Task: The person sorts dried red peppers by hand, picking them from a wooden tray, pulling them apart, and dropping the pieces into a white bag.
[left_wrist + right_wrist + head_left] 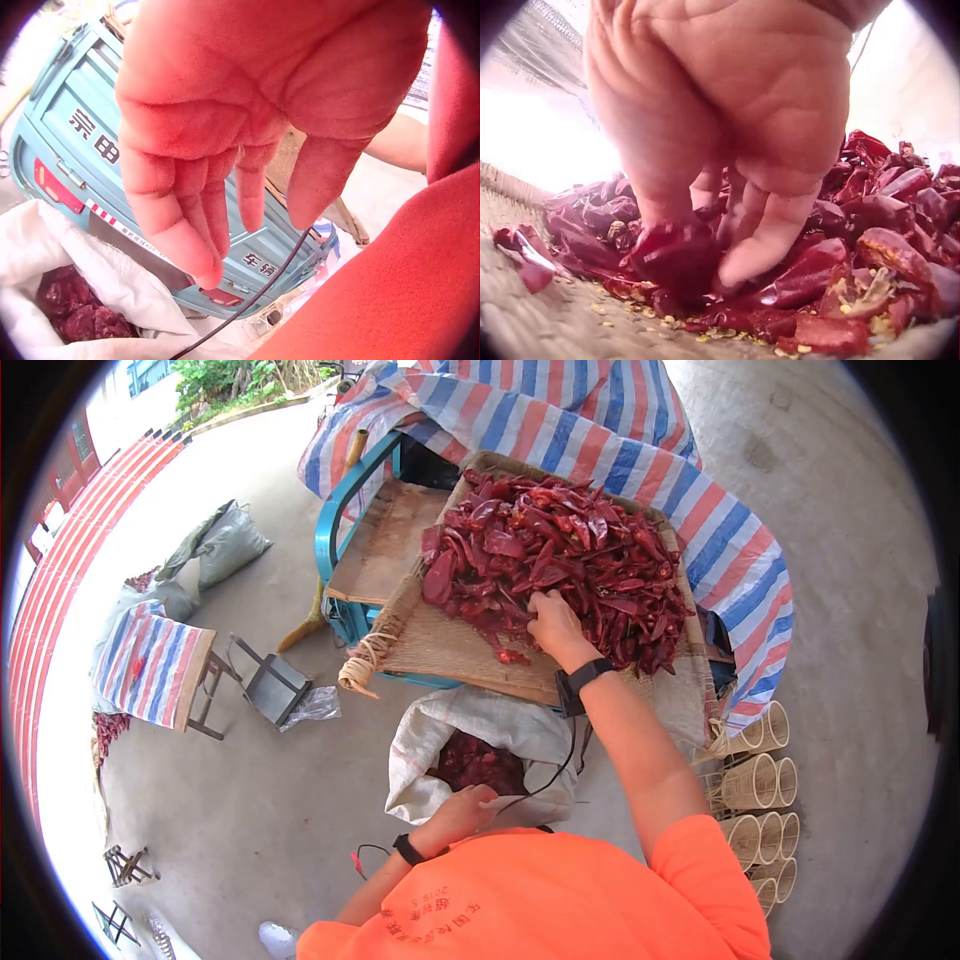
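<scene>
Dried red chili peppers (560, 540) are heaped on a woven tray (440, 645). At the heap's near edge, my right hand (558, 628) reaches down; in the right wrist view the hand (727, 127) has thumb and fingers around a dark red pepper piece (676, 259), which hides the thumb tip. My left hand (462, 815) is over the near edge of a white sack (425, 735) that has red peppers (480, 762) inside. The left wrist view shows that hand (225, 142) with loosely bent fingers and nothing between them.
The tray lies on a blue vehicle (90, 112), with a striped sheet (600, 450) behind it. A black cable (545, 785) crosses over the sack. Wicker baskets (750, 785) stand to the right; a stool (205, 680), a small black chair (275, 685) and green sacks (230, 545) are on the left.
</scene>
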Demonstrator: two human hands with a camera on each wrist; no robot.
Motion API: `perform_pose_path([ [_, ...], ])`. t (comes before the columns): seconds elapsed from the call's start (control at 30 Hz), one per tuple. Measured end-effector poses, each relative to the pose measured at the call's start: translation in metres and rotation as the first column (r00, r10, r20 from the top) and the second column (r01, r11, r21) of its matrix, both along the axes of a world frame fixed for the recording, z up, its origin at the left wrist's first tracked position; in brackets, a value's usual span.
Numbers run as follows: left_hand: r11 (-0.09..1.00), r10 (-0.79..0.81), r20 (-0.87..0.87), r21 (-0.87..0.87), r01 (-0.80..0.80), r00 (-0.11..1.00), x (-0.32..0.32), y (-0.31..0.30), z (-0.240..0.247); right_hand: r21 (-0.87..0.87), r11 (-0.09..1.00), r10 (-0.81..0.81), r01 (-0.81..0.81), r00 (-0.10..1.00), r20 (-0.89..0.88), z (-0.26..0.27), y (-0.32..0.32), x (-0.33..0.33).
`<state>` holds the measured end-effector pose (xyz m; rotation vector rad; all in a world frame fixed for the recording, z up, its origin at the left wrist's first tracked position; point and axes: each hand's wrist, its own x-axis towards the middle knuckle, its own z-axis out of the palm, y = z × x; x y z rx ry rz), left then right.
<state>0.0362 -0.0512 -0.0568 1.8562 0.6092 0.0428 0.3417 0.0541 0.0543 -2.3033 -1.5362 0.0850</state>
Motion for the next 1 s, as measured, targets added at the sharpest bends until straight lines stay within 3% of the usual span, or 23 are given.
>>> perform_pose_path([
  [0.17,0.999,-0.02,0.031,0.038,0.019,0.999,0.0,0.004,-0.005,0.105,0.992,-0.061,0.063,0.998,-0.022,-0.001,-0.014,0.018],
  [0.3,1.0,0.004,0.06,0.009,-0.004,0.998,0.0,0.011,0.002,0.221,0.975,0.011,0.003,0.998,-0.063,0.013,-0.04,0.033],
  [0.37,0.998,0.027,0.084,-0.054,-0.022,0.996,0.002,0.018,0.017,0.225,0.965,-0.048,0.134,0.936,-0.348,0.014,-0.049,0.041],
  [0.47,0.978,0.086,0.152,-0.199,-0.055,0.985,0.008,0.028,0.046,0.208,0.938,-0.091,0.277,0.776,-0.625,0.027,-0.068,0.041],
  [0.57,0.925,0.187,0.274,-0.374,-0.074,0.943,0.019,0.038,0.066,0.289,0.921,0.093,0.261,0.572,-0.815,0.029,-0.085,0.043],
  [0.67,0.828,0.328,0.417,-0.558,-0.045,0.848,0.034,0.045,0.078,0.349,0.91,0.335,0.224,0.098,-0.937,0.047,-0.105,0.015],
  [0.77,0.818,0.452,0.463,-0.556,-0.147,0.762,0.048,0.047,0.119,0.248,0.954,0.257,0.171,-0.032,-0.966,0.071,-0.123,-0.03],
  [0.87,0.814,0.496,0.533,-0.56,-0.154,0.685,0.063,0.045,0.138,0.143,0.989,0.143,-0.028,0.017,-0.99,0.054,-0.138,-0.044],
  [0.9,0.837,0.445,0.516,-0.531,-0.134,0.732,0.065,0.048,0.13,0.102,0.989,0.108,-0.107,0.046,-0.993,0.045,-0.142,-0.047],
  [0.93,0.856,0.393,0.494,-0.505,-0.111,0.776,0.067,0.053,0.115,0.15,0.98,0.168,-0.126,0.143,-0.975,0.034,-0.145,-0.053],
  [0.97,0.873,0.339,0.469,-0.481,-0.086,0.816,0.067,0.054,0.105,0.108,0.989,0.122,-0.1,0.14,-0.983,0.031,-0.15,-0.056],
  [1.0,0.848,0.395,0.427,-0.51,-0.144,0.813,0.064,0.051,0.109,0.067,0.995,0.077,-0.075,0.136,-0.988,0.039,-0.153,-0.061],
])
